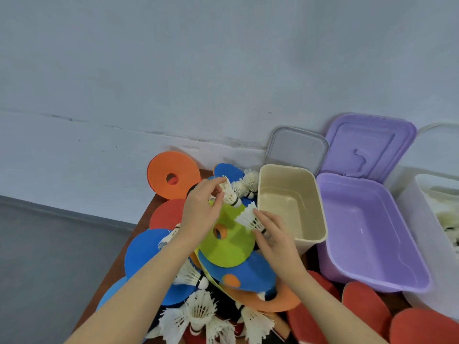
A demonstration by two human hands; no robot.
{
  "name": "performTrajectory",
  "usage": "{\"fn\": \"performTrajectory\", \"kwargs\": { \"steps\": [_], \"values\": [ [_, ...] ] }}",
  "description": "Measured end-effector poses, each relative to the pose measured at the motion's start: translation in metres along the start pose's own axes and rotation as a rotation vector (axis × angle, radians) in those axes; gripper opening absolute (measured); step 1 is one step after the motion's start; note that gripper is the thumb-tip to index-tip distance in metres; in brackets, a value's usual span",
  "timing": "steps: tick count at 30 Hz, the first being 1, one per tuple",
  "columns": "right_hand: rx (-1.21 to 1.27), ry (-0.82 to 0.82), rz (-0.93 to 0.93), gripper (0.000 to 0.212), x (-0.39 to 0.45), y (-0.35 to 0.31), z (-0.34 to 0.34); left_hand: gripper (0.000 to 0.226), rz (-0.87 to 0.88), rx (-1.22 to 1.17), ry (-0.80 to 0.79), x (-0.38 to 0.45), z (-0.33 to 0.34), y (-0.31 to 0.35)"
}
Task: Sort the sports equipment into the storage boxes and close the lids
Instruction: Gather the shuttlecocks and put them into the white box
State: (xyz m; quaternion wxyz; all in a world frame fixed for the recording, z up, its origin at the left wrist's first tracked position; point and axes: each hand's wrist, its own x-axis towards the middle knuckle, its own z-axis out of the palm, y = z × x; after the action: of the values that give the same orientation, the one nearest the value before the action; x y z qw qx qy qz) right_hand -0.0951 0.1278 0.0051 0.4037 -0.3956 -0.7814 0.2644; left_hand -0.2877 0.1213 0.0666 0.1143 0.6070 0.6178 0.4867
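Both forearms are bare to the frame's edge; the hands seemingly carry no rings or gloves.

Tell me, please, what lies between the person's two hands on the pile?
In the head view, the green cone lies between the left hand and right hand; each hand grips a shuttlecock.

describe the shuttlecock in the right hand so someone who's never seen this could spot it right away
Start at the open beige box by the wall, with the purple box on its right. Just left of its rim, over the lime-green disc cone, the right hand pinches a white feather shuttlecock. Its feathers fan up-left; the left hand holds another farther back.
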Motion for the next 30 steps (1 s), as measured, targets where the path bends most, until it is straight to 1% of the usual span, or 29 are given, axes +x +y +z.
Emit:
{"fn": "performTrajectory", "kwargs": {
  "steps": [3,5,8,12,16,18,20,22,25,27,30],
  "values": [
    [0.002,0.14,-0.001,0.042,-0.004,0.004,-0.045,0.029,0.029,-0.014,0.009,0.002,0.025,0.037],
    [-0.037,0.199,-0.005,0.04,-0.01,0.012,-0.085,0.028,0.045,-0.039,-0.009,0.0,0.05,0.067],
    [-0.067,0.265,-0.004,0.038,-0.026,0.033,-0.152,0.029,0.1,-0.076,-0.016,-0.004,0.098,0.116],
    [-0.083,0.356,0.054,0.037,-0.055,0.067,-0.234,0.03,0.135,-0.168,-0.063,-0.014,0.171,0.176],
    [-0.198,0.429,0.064,0.037,-0.086,0.095,-0.303,0.031,0.133,-0.261,-0.134,-0.032,0.242,0.229],
    [-0.258,0.447,0.084,0.036,-0.1,0.108,-0.334,0.03,0.167,-0.274,-0.142,-0.038,0.271,0.252],
    [-0.324,0.446,0.116,0.038,-0.114,0.124,-0.362,0.03,0.213,-0.286,-0.15,-0.044,0.298,0.271],
    [-0.445,0.454,0.153,0.038,-0.122,0.139,-0.384,0.03,0.237,-0.281,-0.153,-0.048,0.318,0.284],
    [-0.57,0.453,0.278,0.034,-0.133,0.162,-0.415,0.031,0.235,-0.258,-0.201,-0.054,0.352,0.301],
    [-0.613,0.369,0.355,0.032,-0.139,0.174,-0.426,0.035,0.208,-0.184,-0.276,-0.057,0.37,0.304],
    [-0.686,0.13,0.471,0.033,-0.145,0.179,-0.429,0.041,0.209,0.054,-0.414,-0.061,0.388,0.294]
  ]
}}
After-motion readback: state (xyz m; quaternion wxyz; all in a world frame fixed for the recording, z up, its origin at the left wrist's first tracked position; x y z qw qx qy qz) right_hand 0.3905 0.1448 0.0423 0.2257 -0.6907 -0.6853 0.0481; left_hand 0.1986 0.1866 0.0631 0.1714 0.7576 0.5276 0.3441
